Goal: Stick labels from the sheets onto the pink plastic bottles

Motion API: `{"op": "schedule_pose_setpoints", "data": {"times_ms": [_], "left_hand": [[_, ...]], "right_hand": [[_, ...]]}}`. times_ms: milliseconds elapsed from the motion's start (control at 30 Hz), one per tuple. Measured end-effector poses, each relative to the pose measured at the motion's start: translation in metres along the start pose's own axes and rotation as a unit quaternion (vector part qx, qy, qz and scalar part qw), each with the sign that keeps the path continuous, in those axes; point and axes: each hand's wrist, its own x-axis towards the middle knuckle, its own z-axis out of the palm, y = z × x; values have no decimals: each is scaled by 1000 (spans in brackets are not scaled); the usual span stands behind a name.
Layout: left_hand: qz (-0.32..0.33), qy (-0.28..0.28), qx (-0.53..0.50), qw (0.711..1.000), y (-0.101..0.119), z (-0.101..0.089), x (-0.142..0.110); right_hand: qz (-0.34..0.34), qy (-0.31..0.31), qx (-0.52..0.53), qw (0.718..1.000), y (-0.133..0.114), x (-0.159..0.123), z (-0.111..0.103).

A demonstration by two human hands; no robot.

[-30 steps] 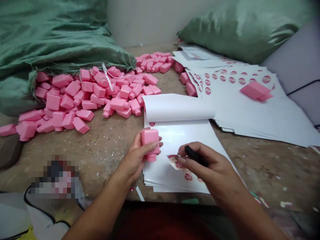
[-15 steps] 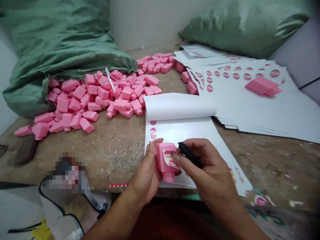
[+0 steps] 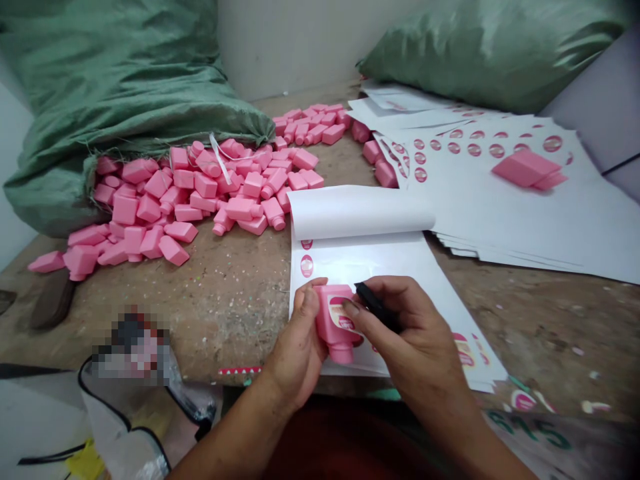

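Observation:
A small pink plastic bottle (image 3: 327,327) is gripped in my left hand (image 3: 297,350), its neck pointing down toward me. On its front face sits an oval label (image 3: 341,313), partly hidden by my right thumb. My right hand (image 3: 417,347) has its fingers closed around a black, pen-like tool (image 3: 375,307); the kind of tool is not clear. That thumb presses on the label. Beneath both hands lies a white sticker sheet (image 3: 390,260) with its far end curled over. Some printed labels show along its left edge and near corner.
Loose pink bottles (image 3: 245,208) spill from a green sack (image 3: 150,100) at the left. Another green sack (image 3: 490,53) lies back right, behind stacked sticker sheets (image 3: 525,227) with a pink bottle (image 3: 530,169) on top. A dark brown object (image 3: 53,299) rests at left.
The bottle has turned slightly in my left hand, and both have shifted a little to the right. My right thumb stays on the label, with the black tool still in that hand.

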Motion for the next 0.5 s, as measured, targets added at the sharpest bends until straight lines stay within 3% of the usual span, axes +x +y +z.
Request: {"op": "schedule_pose_setpoints", "data": {"times_ms": [167,367,433,500], "left_hand": [[1,-20,49,999,0,3,-2],[9,-9,50,999,0,3,-4],[-6,-10,50,999,2,1,-4],[-30,-14,57,998,5,0,-5]], "right_hand": [[-59,6,-94,994,4,-6,-1],[-190,18,-237,952,8,-6,-3],[-142,7,-195,970,8,-1,-6],[-29,-17,-108,994,8,3,-10]]}}
